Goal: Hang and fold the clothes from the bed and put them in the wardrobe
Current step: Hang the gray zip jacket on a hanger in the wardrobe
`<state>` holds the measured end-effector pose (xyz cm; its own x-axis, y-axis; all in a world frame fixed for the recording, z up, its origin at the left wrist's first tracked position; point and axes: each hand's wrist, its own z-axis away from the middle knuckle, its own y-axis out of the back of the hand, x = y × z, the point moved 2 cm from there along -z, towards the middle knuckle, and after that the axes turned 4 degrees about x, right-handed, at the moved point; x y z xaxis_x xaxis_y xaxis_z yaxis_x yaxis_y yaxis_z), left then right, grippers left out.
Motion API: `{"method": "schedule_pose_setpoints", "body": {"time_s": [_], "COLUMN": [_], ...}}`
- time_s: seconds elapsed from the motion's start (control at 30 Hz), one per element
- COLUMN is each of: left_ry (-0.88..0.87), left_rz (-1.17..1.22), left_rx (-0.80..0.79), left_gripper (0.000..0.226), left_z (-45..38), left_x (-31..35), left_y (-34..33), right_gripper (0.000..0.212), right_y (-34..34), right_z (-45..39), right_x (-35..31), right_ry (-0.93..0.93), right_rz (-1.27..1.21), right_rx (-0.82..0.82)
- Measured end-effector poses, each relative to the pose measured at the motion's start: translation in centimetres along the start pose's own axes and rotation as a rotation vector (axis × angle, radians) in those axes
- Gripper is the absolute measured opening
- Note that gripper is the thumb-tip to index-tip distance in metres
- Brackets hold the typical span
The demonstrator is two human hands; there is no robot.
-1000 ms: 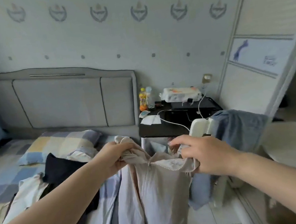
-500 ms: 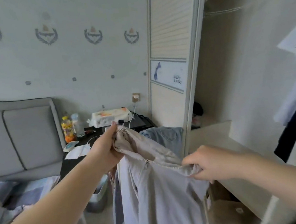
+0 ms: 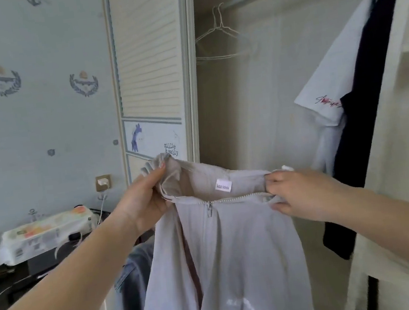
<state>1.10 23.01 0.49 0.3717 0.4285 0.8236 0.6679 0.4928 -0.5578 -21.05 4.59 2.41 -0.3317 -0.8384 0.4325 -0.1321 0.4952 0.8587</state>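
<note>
Pale blue crested wallpaper [image 3: 38,124] filled nine o'clock; a dark bedside surface [image 3: 19,278] sat at eight, under soft daylight.

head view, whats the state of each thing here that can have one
grey jacket: held up by its collar, unzipped, hanging free
left hand: grips one collar end
right hand: pinches the other end
wardrobe: door slid open
wire hangers: bare, on the rail
white shirt: hung inside
dark garment: hung inside

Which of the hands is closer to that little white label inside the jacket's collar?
The right. The right hand grips the collar just right of the white label; the left hand pinches the bunched fabric farther off, at the jacket's left end.
</note>
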Motion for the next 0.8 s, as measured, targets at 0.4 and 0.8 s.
{"method": "schedule_pose_setpoints", "body": {"time_s": [0.4,0.8], "left_ry": [-0.04,-0.148], "left_rz": [0.033,0.08], "left_rx": [-0.374,-0.397], "left_gripper": [0.037,0.027], "left_z": [-17.3,-32.7], "left_x": [4.1,3.9], "left_y": [-6.6,-13.4], "right_gripper": [0.039,0.032], "right_y": [4.2,1.1], "right_z": [-8.5,-18.9], "right_x": [9.6,21.6], "right_ry": [-0.317,-0.498], "right_rz": [0.326,0.218], "right_rx": [0.082,0.273]}}
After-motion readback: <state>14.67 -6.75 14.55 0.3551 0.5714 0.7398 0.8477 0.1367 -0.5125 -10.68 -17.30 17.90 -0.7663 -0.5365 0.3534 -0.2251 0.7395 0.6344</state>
